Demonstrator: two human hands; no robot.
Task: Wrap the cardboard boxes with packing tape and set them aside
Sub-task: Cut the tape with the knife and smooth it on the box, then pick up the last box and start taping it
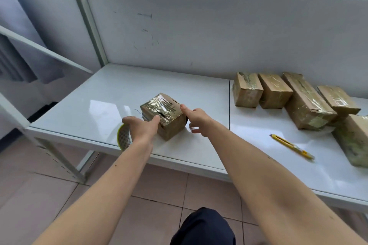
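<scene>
A small cardboard box (166, 114), its top covered in shiny tape, stands on the white table (83, 105) near the front edge. My left hand (140, 125) grips a tape roll (123, 138) with a yellow-green rim just left of the box, and its thumb lies on the box's near top edge. My right hand (197, 119) is at the box's right side. Its thumb touches the upper right edge while the fingers curl loosely beside the box, above the table. Part of the roll is hidden under my left wrist.
Several taped cardboard boxes (274, 90) lie in a row at the back right, one more (354, 139) at the right edge. A yellow utility knife (291, 146) lies near the front right. A metal frame post (85, 16) rises at the left; a wall backs the table.
</scene>
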